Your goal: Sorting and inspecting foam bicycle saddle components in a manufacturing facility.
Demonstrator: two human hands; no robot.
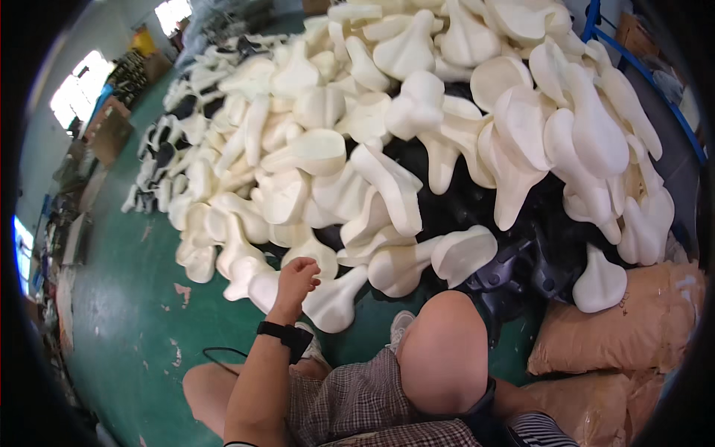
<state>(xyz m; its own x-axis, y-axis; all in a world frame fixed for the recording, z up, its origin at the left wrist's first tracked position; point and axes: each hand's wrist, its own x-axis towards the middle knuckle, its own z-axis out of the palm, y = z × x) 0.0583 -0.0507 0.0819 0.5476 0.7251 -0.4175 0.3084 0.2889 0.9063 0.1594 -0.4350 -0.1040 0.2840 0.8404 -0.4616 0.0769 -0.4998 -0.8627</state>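
Left hand: fingers curled shut on a foam seat pad.
Pad: cream, smooth, wide end, narrow nose.
Right hand: hidden.

A big heap of foam seat pads is lying on the floor ahead of the knees, the left hand resting on its near edge, stuffed sacks sitting at the right

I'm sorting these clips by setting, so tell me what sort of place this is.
Probably a factory or workshop floor. A large heap of identical cream foam saddle-shaped pads lies on a green painted floor, with black moulded shells beneath it and stuffed brown sacks alongside. The left hand reaches into the heap.
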